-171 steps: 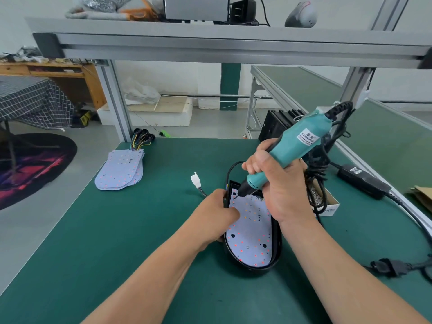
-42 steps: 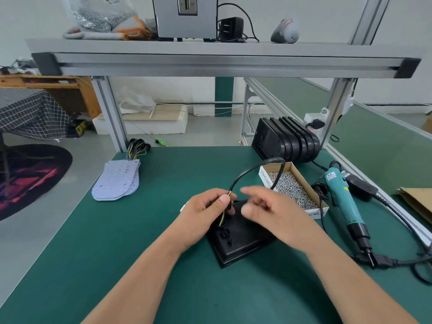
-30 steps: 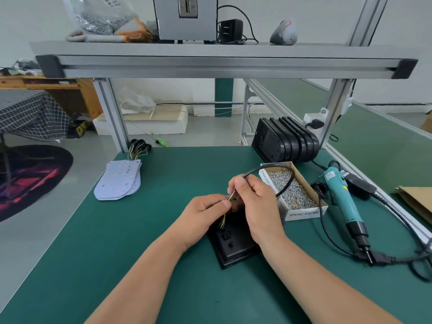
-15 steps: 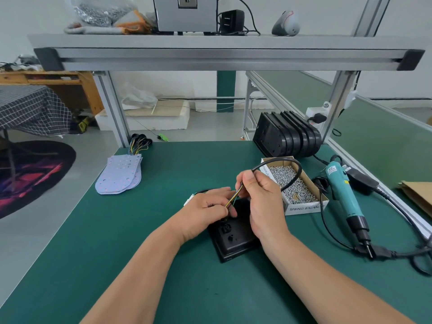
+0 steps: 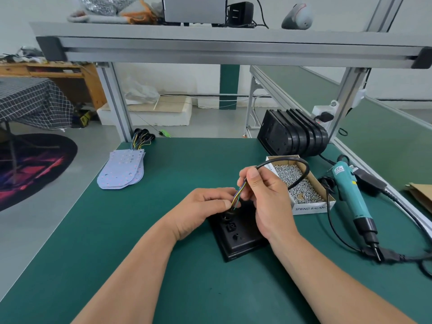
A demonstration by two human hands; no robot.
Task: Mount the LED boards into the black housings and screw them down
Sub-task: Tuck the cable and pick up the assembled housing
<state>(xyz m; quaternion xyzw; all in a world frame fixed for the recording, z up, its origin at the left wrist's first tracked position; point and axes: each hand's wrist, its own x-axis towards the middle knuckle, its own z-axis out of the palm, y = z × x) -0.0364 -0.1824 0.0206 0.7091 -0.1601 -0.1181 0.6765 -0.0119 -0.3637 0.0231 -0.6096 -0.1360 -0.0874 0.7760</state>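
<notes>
- Your bench mat (image 5: pixel 163 230) is smooth, matt green.
- The housing (image 5: pixel 238 242) before you is black plastic, faintly glossy.
- Your screws (image 5: pixel 297 181) are shiny metal, their box (image 5: pixel 311 208) cardboard.
- The beam (image 5: pixel 233 52) overhead is brushed metal.

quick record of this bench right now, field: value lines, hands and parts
left hand: pinches coloured wires just above the black housing
right hand: pinches the black cable where the wires leave it
black housing: flat on the green mat, under the hands
screwdriver: lying on the mat, right side, not held
screw box: open, right of the housing
LED boards: stacked far left
spare housings: row on edge, far right
</notes>
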